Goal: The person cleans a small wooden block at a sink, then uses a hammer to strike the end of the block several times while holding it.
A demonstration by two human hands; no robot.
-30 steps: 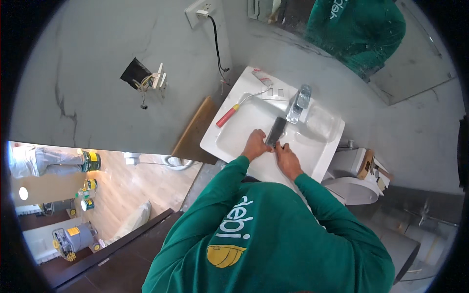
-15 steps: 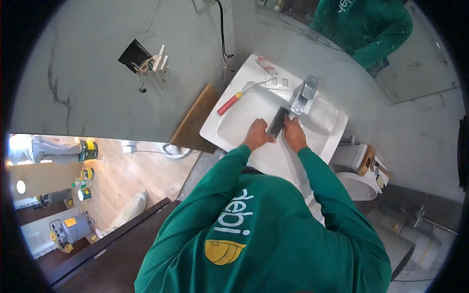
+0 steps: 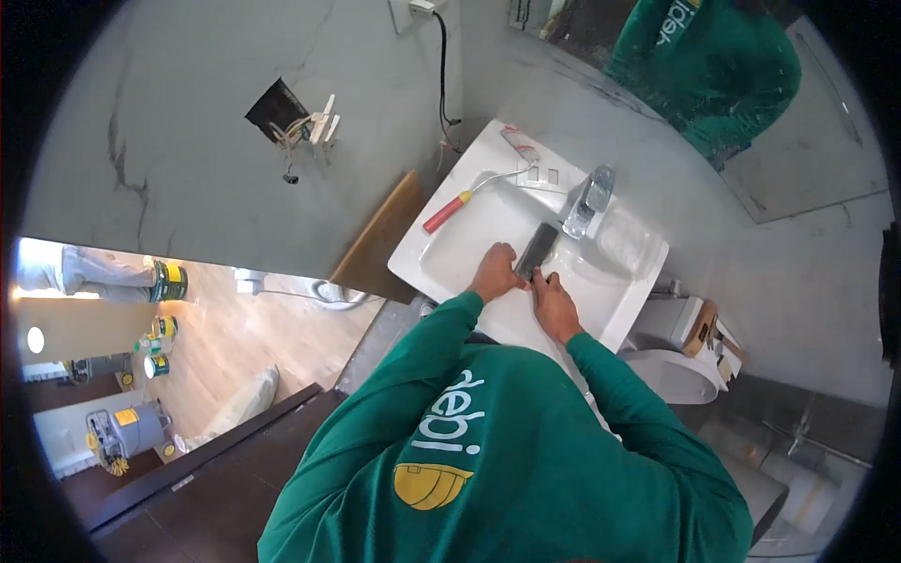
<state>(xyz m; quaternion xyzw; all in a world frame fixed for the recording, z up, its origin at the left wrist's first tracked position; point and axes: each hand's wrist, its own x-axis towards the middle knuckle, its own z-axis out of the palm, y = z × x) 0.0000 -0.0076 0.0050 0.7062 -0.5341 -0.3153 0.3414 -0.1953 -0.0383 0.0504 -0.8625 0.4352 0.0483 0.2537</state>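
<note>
Two Hands on One Dark Block

The left hand [image 3: 497, 272] clamps the block [image 3: 537, 247] at its near end; the right hand's [image 3: 557, 310] fingertips touch that end, though whether they grip cannot be told. Half a second earlier they lay near the far end. The block, oblong and dull, is over one glossy white sink [image 3: 462, 242], near one shiny faucet [image 3: 589, 202]. One red-and-yellow-handled paint roller [image 3: 447, 212] rests leftward.

Left arm [image 3: 399, 371] and right arm [image 3: 648, 413] bent, reaching forward; left hand [image 3: 496, 273], right hand [image 3: 557, 308] close together, fingers curled, thumbs inward.
</note>
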